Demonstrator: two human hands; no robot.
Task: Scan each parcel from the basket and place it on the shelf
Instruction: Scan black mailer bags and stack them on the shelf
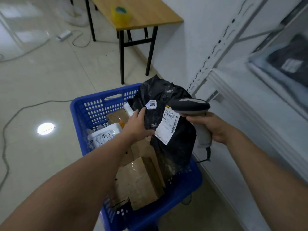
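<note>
Shelf (260,104), white metal, along the right; one dark parcel already lies on an upper level. Blue basket (93,107) on the floor below, crowded with cardboard boxes (140,179) and a white pouch (105,134).

Black poly-bag parcel (168,124) stands up at the basket's far right corner, shipping label (168,125) facing up. Left hand (136,125) clasps its left edge, thumb on the face of the bag near the label, fingers behind. Right hand (215,127) wrapped around the scanner (191,107) grip, head just over the label.

Bag looks soft, light, slick film; probably sags. Best gripped at a bunched edge, label kept flat.
</note>
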